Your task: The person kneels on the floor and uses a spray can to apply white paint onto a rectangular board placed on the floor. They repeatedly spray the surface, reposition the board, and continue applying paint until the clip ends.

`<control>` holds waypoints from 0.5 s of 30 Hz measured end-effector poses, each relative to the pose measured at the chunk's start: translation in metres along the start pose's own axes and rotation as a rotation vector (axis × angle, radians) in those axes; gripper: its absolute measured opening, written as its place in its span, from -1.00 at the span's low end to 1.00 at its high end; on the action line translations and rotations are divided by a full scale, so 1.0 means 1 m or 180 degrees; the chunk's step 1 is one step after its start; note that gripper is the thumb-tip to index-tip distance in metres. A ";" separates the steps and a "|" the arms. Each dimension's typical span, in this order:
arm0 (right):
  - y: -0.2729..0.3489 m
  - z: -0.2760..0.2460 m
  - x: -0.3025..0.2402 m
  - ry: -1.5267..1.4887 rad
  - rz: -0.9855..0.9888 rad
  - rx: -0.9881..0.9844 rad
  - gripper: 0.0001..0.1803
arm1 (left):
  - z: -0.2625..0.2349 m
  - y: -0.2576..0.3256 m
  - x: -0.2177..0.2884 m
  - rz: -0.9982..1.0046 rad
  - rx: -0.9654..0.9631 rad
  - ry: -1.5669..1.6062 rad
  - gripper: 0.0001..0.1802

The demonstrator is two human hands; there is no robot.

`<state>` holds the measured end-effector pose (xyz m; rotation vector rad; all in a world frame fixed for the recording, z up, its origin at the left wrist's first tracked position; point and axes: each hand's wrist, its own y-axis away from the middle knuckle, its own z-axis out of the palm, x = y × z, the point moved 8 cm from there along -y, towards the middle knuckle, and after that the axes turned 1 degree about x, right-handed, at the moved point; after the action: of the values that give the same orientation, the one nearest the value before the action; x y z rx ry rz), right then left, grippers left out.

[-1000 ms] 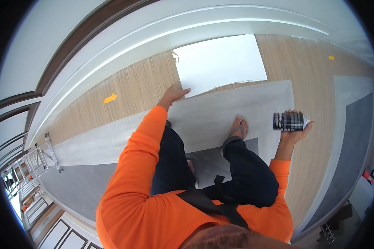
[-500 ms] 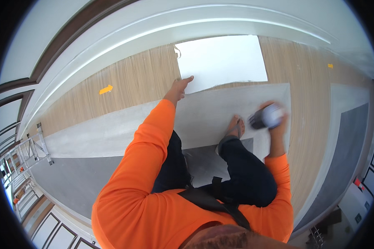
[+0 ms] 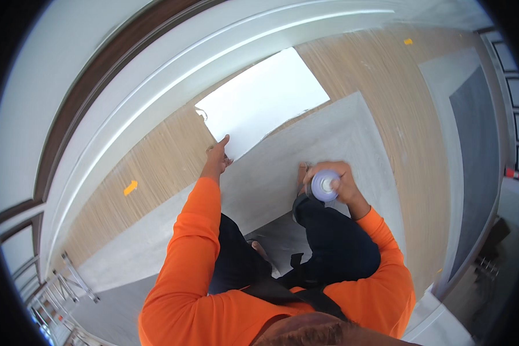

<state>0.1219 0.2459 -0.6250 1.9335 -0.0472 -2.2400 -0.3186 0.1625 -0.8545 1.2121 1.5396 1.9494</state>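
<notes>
Two hands work apart: the left hand (image 3: 216,163) presses flat on a white sheet (image 3: 259,101) on the floor (image 3: 155,167); the right hand (image 3: 331,181) clamps a spray can (image 3: 325,184) above the knee. Spray could drift onto the wood.

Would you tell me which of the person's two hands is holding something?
The right hand: it grips a round lavender-capped can, while the left hand rests bare on the edge of the white sheet.

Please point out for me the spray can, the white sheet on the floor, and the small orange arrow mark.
spray can (image 3: 324,185): head view, on its round pale top.
white sheet (image 3: 265,101): head view, on its bare middle.
orange arrow mark (image 3: 131,187): head view, on the arrow's middle, on the wood floor.
</notes>
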 end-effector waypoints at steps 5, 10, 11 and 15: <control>-0.007 0.027 -0.055 -0.0070 0.0061 0.0131 -0.42 | 0.015 0.012 -0.003 -0.0244 -0.0181 -0.0291 0.17; 0.015 0.098 -0.064 0.0220 -0.0295 -0.0693 -0.47 | 0.018 0.019 -0.004 -0.0109 -0.0275 -0.0079 -0.05; 0.005 0.083 -0.072 -0.0343 -0.0145 -0.0256 -0.46 | 0.020 0.021 -0.006 -0.0095 -0.0190 -0.0090 -0.10; 0.022 0.108 -0.077 0.0594 -0.0742 -0.1137 -0.41 | 0.007 0.009 -0.006 0.0050 -0.0059 -0.0228 -0.16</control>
<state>0.0287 0.2263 -0.5297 2.0142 0.5897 -2.0084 -0.3075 0.1589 -0.8483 1.2756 1.4776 1.9045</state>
